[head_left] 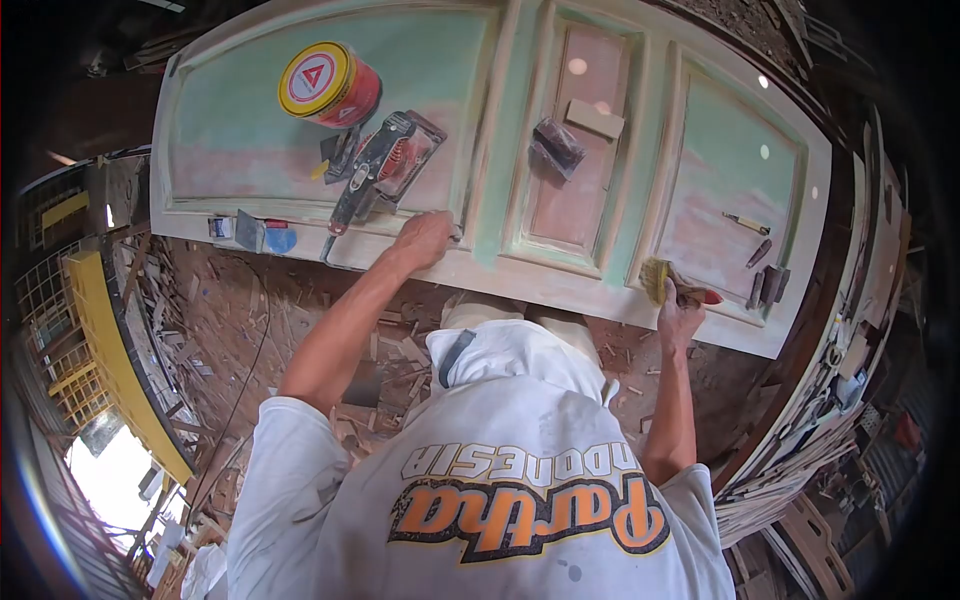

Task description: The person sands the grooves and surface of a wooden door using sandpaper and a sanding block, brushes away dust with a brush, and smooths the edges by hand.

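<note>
A long panelled wooden door (480, 262) with green and pinkish patches lies across the view. My left hand (427, 240) rests at its near edge, fingers curled round something small and dark that I cannot make out. Near the right panel's lower left corner, my right hand (681, 318) is closed on a brush (655, 281) with yellowish bristles and a red-tipped handle. A power sander (375, 165) lies on the left panel, just beyond my left hand. Behind it is a red can (345, 90) with a yellow-rimmed lid.
On the middle panel lie a wooden block (595, 119) and a dark sanding block (557, 149). A small knife-like tool (747, 223) and dark pieces (768, 286) lie at right. Scrapers (262, 234) sit on the left edge. Wood scraps litter the floor (225, 340); stacked boards stand right.
</note>
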A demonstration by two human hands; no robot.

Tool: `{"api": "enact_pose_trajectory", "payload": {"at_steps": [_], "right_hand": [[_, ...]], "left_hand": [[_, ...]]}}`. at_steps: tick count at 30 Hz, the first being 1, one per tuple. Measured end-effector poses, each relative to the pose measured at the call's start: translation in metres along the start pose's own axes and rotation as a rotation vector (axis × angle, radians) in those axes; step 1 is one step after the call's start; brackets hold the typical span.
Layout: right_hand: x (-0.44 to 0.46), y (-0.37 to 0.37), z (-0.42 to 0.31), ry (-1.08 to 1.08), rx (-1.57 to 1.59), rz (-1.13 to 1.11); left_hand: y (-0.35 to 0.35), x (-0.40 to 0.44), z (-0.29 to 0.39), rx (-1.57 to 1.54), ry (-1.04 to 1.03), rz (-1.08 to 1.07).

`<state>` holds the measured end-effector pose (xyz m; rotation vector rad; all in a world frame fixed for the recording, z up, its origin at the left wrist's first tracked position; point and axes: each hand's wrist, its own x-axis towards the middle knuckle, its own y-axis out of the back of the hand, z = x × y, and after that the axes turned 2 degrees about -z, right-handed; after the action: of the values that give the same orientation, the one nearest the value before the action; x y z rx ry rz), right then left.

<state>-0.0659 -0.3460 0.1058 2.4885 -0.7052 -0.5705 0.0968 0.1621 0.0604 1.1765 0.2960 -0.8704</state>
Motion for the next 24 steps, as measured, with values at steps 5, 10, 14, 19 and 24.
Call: {"api": "enact_pose_trajectory", "payload": {"at_steps": [5, 10, 14, 19, 24], "right_hand": [[0.015, 0.022, 0.014, 0.007, 0.013, -0.032], [0.026, 0.048, 0.023, 0.032, -0.008, 0.003], [0.027, 0.051, 0.025, -0.02, 0.048, 0.048], [0.028, 0.052, 0.016, 0.014, -0.077, -0.04], [0.024, 0.053, 0.009, 0.079, -0.08, -0.038]], "left_hand": [[0.007, -0.004, -0.009, 0.124, -0.125, 0.086], [0.02, -0.012, 0.003, 0.129, 0.002, 0.045], [-0.017, -0.013, 0.015, -0.032, -0.051, 0.243], [0.004, -0.026, 0.008, 0.115, -0.101, 0.2], [-0.01, -0.009, 0.008, 0.176, 0.109, -0.011]]}}
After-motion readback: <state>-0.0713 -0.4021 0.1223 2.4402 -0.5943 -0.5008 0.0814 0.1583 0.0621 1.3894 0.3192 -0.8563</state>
